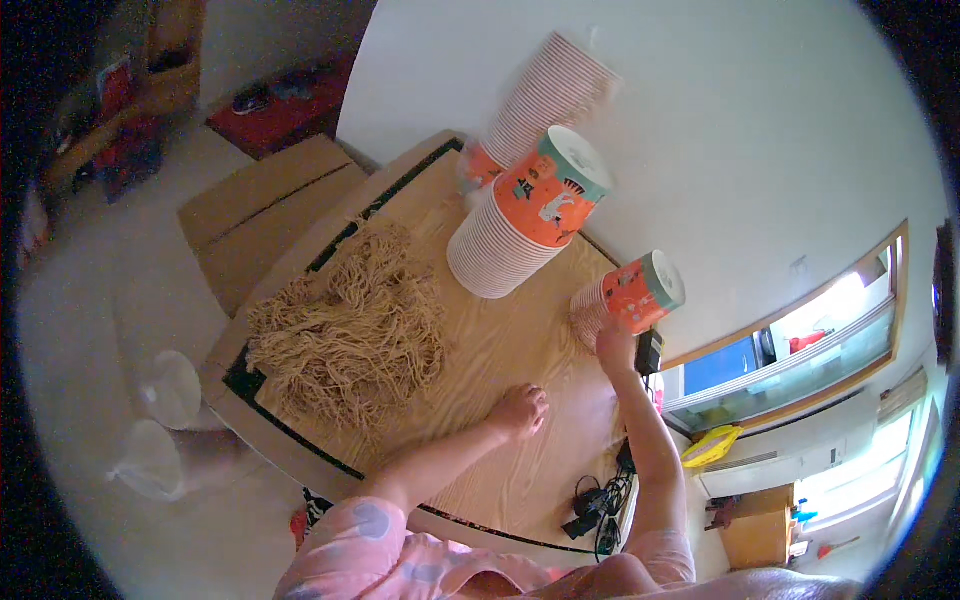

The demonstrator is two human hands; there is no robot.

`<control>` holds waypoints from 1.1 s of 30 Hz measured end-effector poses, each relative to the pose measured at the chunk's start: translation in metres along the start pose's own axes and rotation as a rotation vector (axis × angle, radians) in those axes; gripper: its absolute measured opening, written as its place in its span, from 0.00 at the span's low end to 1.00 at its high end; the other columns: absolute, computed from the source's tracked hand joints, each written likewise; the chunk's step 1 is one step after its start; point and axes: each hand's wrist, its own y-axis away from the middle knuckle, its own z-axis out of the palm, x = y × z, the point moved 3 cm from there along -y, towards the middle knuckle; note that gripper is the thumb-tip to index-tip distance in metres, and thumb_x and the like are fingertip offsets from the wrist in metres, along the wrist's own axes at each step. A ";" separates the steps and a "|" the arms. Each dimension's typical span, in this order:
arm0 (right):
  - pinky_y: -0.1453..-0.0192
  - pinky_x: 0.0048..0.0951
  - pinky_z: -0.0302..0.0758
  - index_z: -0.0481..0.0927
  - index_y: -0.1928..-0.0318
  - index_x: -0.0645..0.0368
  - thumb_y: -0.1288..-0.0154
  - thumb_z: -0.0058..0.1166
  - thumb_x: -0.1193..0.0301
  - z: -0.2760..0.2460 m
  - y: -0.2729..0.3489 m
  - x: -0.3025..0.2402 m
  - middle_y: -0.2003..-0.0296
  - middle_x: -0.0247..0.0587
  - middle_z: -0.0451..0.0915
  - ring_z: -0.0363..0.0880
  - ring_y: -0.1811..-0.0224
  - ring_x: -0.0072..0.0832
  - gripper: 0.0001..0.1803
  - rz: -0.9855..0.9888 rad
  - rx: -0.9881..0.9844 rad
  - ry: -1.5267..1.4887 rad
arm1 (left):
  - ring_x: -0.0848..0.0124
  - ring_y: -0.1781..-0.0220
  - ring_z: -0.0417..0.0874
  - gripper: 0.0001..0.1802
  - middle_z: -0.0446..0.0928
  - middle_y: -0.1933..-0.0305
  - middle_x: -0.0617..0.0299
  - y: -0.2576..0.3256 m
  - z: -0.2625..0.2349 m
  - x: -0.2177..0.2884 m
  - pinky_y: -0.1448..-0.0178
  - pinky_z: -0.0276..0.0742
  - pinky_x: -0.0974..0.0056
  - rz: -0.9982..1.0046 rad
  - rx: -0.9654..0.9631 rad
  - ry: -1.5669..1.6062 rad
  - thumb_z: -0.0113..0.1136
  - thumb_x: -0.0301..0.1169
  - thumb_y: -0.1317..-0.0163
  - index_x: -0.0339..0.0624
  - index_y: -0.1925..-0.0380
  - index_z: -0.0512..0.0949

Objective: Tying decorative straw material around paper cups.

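Observation:
My right hand reaches to the right side of the table and closes round the lower part of a short stack of paper cups. These cups stand upside down, orange with a pale green base and animal drawings. Near the table's middle rests my left hand, its fingers curled; whatever it may hold is hidden. A taller upside-down stack of the same paper cups stands further back. Behind it, a long stack of cups in clear plastic leans against the wall. To the left lies a heap of tan string.
Black cables with plugs lie at the table's near right edge. A cardboard box stands beyond the left edge, with clear plastic bags on the floor. The white wall borders the far side, and a window opening is at right.

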 end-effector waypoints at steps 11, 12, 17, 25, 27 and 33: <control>0.48 0.36 0.68 0.73 0.52 0.60 0.37 0.44 0.69 -0.026 -0.049 -0.073 0.58 0.43 0.75 0.73 0.54 0.36 0.15 -0.336 0.104 -0.142 | 0.56 0.64 0.76 0.09 0.74 0.70 0.51 -0.042 -0.055 -0.038 0.58 0.72 0.54 -0.438 0.164 0.382 0.57 0.32 0.49 0.41 0.68 0.75; 0.52 0.33 0.69 0.75 0.53 0.60 0.38 0.46 0.69 -0.033 -0.050 -0.072 0.61 0.40 0.76 0.74 0.58 0.34 0.14 -0.232 0.184 -0.480 | 0.56 0.64 0.76 0.08 0.75 0.70 0.52 -0.059 -0.088 -0.041 0.59 0.72 0.55 -0.483 0.280 0.396 0.57 0.31 0.48 0.41 0.68 0.75; 0.65 0.22 0.69 0.77 0.58 0.58 0.38 0.52 0.66 -0.029 -0.093 -0.115 0.71 0.29 0.76 0.74 0.69 0.19 0.11 0.006 0.251 -1.061 | 0.60 0.65 0.78 0.10 0.75 0.69 0.54 -0.107 -0.209 -0.139 0.60 0.73 0.59 -0.547 0.956 0.383 0.59 0.29 0.47 0.39 0.65 0.73; 0.72 0.20 0.65 0.76 0.65 0.55 0.38 0.51 0.65 -0.020 -0.107 -0.098 0.75 0.27 0.74 0.70 0.75 0.16 0.08 0.272 0.067 -1.456 | 0.53 0.61 0.81 0.13 0.79 0.68 0.46 -0.152 -0.225 -0.177 0.57 0.74 0.55 -0.913 0.738 0.418 0.56 0.30 0.51 0.33 0.66 0.77; 0.73 0.20 0.65 0.76 0.68 0.55 0.38 0.51 0.65 -0.012 -0.124 -0.137 0.77 0.27 0.73 0.69 0.77 0.17 0.08 0.257 -0.009 -1.586 | 0.52 0.61 0.81 0.13 0.80 0.69 0.46 -0.129 -0.239 -0.246 0.57 0.74 0.55 -0.908 0.821 0.361 0.56 0.31 0.51 0.33 0.68 0.78; 0.80 0.21 0.62 0.72 0.74 0.53 0.40 0.54 0.66 0.006 -0.135 -0.087 0.83 0.27 0.67 0.66 0.82 0.19 0.09 0.250 -0.190 -1.633 | 0.53 0.57 0.80 0.17 0.80 0.64 0.45 -0.149 -0.203 -0.235 0.53 0.74 0.56 -1.113 0.611 0.529 0.59 0.32 0.55 0.34 0.65 0.79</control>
